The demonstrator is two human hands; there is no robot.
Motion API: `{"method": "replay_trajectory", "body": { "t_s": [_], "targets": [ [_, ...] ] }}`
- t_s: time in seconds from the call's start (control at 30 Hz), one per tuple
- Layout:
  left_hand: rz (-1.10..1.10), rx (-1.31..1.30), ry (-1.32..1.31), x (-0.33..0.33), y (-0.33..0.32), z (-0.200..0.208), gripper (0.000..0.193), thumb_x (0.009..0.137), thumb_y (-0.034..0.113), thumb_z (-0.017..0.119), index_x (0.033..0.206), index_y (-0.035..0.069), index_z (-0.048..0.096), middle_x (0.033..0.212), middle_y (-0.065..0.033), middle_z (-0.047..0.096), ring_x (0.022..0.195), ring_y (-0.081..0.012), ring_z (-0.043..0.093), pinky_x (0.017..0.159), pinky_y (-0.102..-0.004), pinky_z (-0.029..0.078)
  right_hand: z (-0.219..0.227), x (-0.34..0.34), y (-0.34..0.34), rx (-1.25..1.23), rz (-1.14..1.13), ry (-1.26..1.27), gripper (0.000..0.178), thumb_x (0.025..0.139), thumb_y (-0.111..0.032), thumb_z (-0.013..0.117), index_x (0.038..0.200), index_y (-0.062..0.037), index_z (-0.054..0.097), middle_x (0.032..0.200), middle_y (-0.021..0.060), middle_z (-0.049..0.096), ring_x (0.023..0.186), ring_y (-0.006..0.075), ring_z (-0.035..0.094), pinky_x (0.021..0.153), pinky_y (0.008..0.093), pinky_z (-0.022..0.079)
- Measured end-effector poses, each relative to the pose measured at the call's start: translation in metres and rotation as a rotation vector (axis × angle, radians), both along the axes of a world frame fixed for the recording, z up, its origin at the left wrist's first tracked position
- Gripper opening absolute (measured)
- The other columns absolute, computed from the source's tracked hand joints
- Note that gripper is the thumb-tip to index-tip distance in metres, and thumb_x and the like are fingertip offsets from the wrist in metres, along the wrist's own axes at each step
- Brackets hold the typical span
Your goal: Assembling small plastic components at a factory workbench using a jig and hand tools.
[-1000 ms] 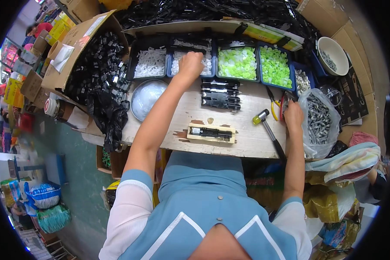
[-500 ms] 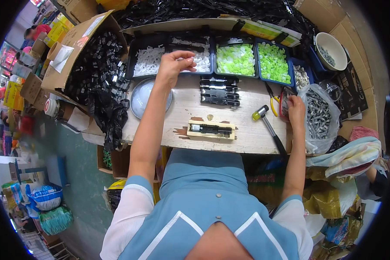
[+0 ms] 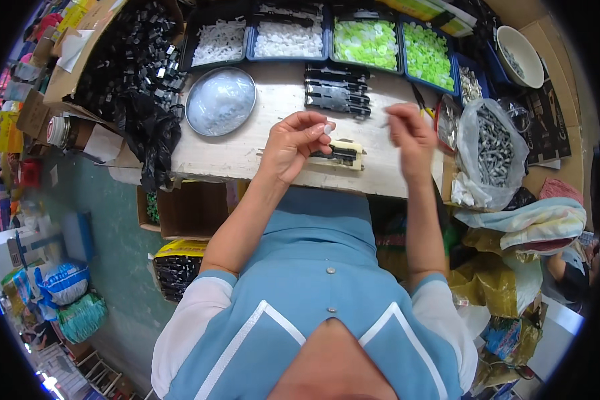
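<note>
Head view of a workbench (image 3: 247, 157) seen from above. The left hand (image 3: 299, 143) is raised over the bench's front edge, its fingers curled and pinching a small white part (image 3: 327, 128) between thumb and forefinger. The right hand (image 3: 409, 133) hovers just to the right, fingers bent together on a thin, dark pin-like piece (image 3: 384, 124) (too small to identify with certainty). Between and below the 2 hands, a cream-coloured jig (image 3: 348, 152) lies on the bench with a black plastic part (image 3: 332, 153) seated in it. Behind it lies a stack of flat black parts (image 3: 337, 93). A round metal dish (image 3: 221, 101) sits left of the stack. Along the back edge stand 4 bins: 2 with white pieces (image 3: 288, 39) and 2 with bright green pieces (image 3: 393, 48). A clear bag of metal screws (image 3: 490, 143) rests at the right end of the bench.
</note>
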State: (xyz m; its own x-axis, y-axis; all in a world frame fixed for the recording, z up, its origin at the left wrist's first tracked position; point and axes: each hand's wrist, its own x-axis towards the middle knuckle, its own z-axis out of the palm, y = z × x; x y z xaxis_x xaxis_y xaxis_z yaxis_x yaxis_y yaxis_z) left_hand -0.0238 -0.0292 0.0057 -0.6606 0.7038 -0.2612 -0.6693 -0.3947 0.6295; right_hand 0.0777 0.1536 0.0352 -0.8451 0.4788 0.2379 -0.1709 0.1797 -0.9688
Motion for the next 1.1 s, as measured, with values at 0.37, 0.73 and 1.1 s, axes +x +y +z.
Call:
{"method": "replay_trajectory", "body": {
  "t_s": [0.37, 0.73, 1.1],
  "targets": [
    [-0.029, 0.042, -0.019, 0.016, -0.005, 0.001, 0.016, 0.078, -0.003, 0.058, 0.093, -0.004, 0.056, 0.082, -0.0119, 0.06, 0.07, -0.0191, 0.062, 0.061, -0.032, 0.055, -0.004, -0.016, -0.056, 0.126, 0.071, 0.081, 0.012, 0.076, 0.005, 0.057, 0.086, -0.0005, 0.06, 0.081, 0.0063, 0.055, 0.072, 0.0131, 0.053, 0.061, 0.022, 0.043],
    [-0.06, 0.061, -0.04, 0.018, -0.009, 0.0, 0.021, 0.078, -0.003, 0.056, 0.099, -0.002, 0.055, 0.087, -0.0105, 0.059, 0.077, -0.0183, 0.06, 0.068, -0.0326, 0.053, -0.01, -0.022, -0.06, 0.375, 0.037, 0.193, 0.017, 0.073, 0.008, 0.058, 0.087, -0.0015, 0.06, 0.081, 0.0076, 0.055, 0.07, 0.0149, 0.055, 0.059, 0.0226, 0.045],
    [0.015, 0.043, 0.121, 0.021, -0.012, 0.002, 0.021, 0.079, -0.004, 0.056, 0.099, -0.004, 0.055, 0.085, -0.0113, 0.06, 0.073, -0.0177, 0.062, 0.067, -0.03, 0.055, -0.012, -0.023, -0.061, 0.465, 0.082, 0.163, 0.016, 0.071, 0.005, 0.06, 0.085, -0.0022, 0.06, 0.075, 0.0087, 0.055, 0.065, 0.0199, 0.056, 0.055, 0.027, 0.045]
  ]
}}
